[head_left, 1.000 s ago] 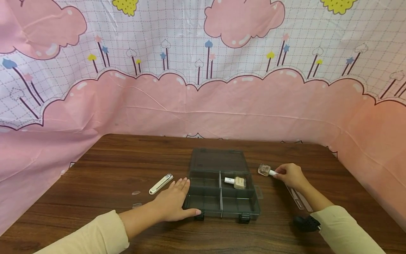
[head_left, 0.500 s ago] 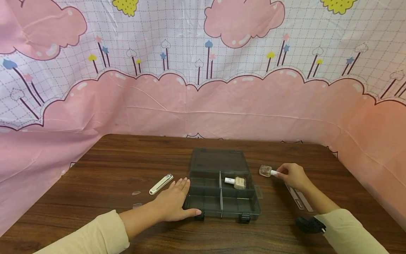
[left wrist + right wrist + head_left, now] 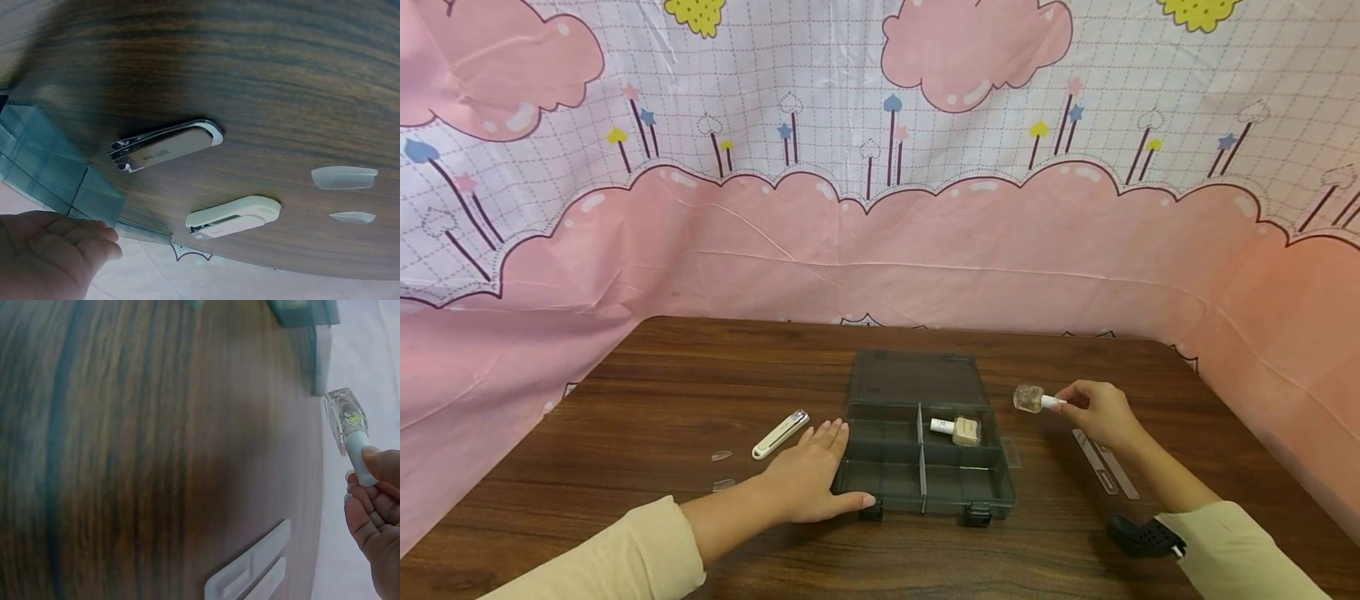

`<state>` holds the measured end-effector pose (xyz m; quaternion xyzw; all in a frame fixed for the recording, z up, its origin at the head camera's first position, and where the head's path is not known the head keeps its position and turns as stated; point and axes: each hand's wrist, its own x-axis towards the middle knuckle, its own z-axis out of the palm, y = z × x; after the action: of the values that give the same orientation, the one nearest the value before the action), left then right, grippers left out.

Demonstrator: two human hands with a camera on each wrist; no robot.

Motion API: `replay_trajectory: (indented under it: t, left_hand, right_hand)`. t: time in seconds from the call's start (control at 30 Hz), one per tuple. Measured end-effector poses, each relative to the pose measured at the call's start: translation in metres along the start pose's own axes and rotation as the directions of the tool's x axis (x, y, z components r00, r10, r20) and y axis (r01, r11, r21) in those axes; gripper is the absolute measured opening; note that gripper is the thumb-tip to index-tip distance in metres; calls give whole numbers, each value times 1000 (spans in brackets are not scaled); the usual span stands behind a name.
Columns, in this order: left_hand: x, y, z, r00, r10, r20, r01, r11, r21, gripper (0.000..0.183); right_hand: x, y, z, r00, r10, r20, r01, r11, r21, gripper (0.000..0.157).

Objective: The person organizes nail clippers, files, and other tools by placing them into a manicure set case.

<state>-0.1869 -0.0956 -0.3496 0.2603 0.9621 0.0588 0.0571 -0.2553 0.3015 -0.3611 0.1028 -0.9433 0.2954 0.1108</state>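
My right hand [image 3: 1101, 414] pinches the white cap of a clear nail polish bottle [image 3: 1028, 398] between thumb and fingers, right of the box. The right wrist view shows the bottle [image 3: 345, 419] tilted, its glass end pointing away from the fingertips. With fingers stretched out, my left hand [image 3: 811, 472] rests against the left side of a dark see-through divided box [image 3: 887, 502], whose lid lies open at the back. A beige nail polish bottle [image 3: 967, 432] lies in the back right compartment.
Left of the box lie a cream nail clipper [image 3: 781, 434] and two clear nail tips [image 3: 722, 456]. A metal nail clipper [image 3: 169, 147], hidden by my left hand in the head view, lies nearby. Two flat pale strips [image 3: 1096, 462], one slotted, lie below my right hand.
My right hand has lifted slightly with the nail polish bottle and uncovered more of the pale strips. My left hand and the box have stayed put.
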Motion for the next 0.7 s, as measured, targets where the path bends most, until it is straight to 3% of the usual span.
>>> replay_trajectory:
  t: [0.23,0.7]
  left_hand:
    - [0,0,0,1000,-3,1,3,1000,3,95]
    - [1,0,2,1000,-7,-6,7,1000,15,95]
  right_hand:
    - [-2,-7,-5,998,-37,-56,37,999,9,16]
    - [-9,-27,-11,997,-17,-75,23,997,75,16]
